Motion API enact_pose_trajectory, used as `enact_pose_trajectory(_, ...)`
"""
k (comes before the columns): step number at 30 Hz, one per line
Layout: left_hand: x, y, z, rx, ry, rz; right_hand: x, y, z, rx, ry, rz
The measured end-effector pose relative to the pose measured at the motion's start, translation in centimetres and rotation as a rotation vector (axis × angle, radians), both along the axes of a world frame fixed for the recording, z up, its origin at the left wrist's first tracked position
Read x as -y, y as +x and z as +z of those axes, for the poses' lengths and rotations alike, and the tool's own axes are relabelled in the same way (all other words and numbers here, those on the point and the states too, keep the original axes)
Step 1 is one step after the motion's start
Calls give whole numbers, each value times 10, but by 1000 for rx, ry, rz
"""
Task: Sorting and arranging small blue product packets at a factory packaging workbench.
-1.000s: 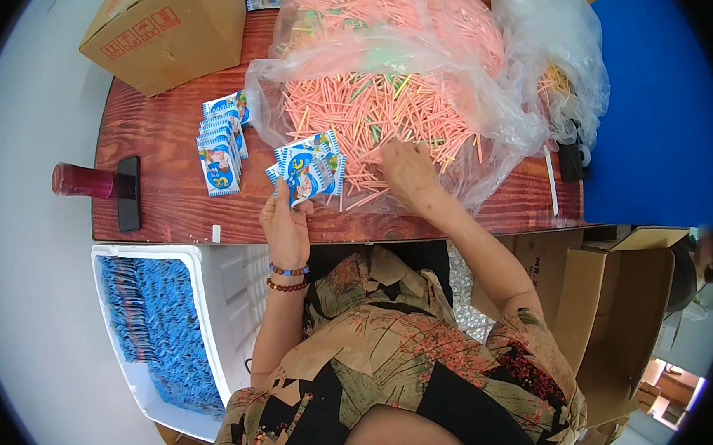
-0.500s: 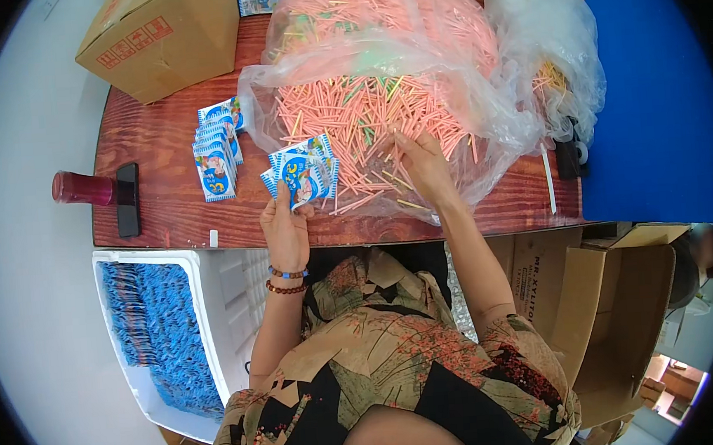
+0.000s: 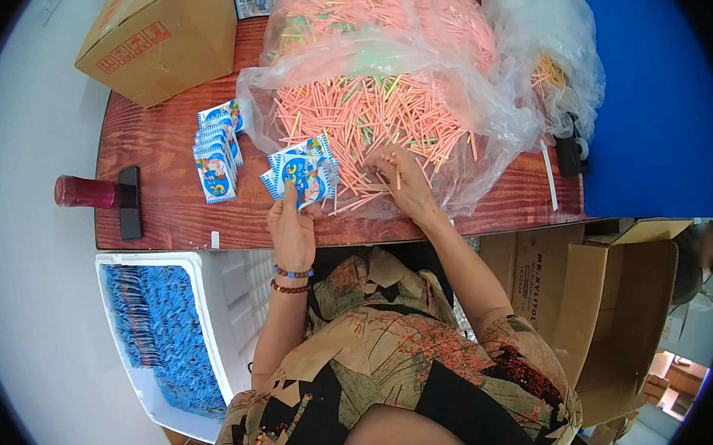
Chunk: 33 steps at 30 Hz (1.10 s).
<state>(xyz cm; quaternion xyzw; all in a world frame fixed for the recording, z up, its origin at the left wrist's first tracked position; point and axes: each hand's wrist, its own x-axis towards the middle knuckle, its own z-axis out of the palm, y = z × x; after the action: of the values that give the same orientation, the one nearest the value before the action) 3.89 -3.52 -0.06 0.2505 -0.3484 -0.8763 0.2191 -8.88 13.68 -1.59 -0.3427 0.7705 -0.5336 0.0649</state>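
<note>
My left hand [image 3: 292, 227] is closed on a small fan of blue-and-white packets [image 3: 307, 170], held just above the table's near side. Thumb on top, it pinches their lower edge. My right hand [image 3: 403, 184] is closed at the near edge of a heap of thin pink sticks [image 3: 340, 112], with a few yellow and green ones mixed in. A pale stick shows at its curled fingers; whether it holds more is hidden. The heap spills from a big clear plastic bag [image 3: 502, 117]. Left of the held packets lies an overlapping row of similar packets [image 3: 216, 173].
On the left of the table are a cardboard box [image 3: 154, 50], a dark phone [image 3: 129, 204] and a red jar [image 3: 81, 192]. A white foam box [image 3: 206, 316] full of blue packets stands below left. An open carton [image 3: 628, 327] is below right, beneath a blue panel [image 3: 646, 103].
My right hand has moved left and nearer over the sticks, toward the held packets, and its fingers are more curled. My left hand keeps its packets almost in place.
</note>
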Motion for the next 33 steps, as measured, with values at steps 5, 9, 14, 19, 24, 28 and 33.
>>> enact_pose_trajectory(5, -12, -14, 5, -18, 44, -14, 12, -11, 25, 762, -1074, -53)
enact_pose_trajectory(9, -18, -22, 6, -75, 40, -47, 28, 1, 53, 755, -1185, 28)
enact_pose_trajectory(14, -28, -28, 9, -74, 50, -35, 49, 16, 70, 481, -1260, -121)
enact_pose_trajectory(19, -32, -24, 12, -34, 60, -23, 61, 17, 82, 295, -1183, -163)
enact_pose_trajectory(24, -33, -25, 15, -37, 61, -30, 65, 24, 80, 217, -1077, -187)
enact_pose_trajectory(28, -35, -27, 17, -66, 74, 1, 71, 38, 74, 205, -984, -208)
enact_pose_trajectory(33, -37, -29, 13, -100, 81, 53, 76, 52, 72, 314, -1023, -255)
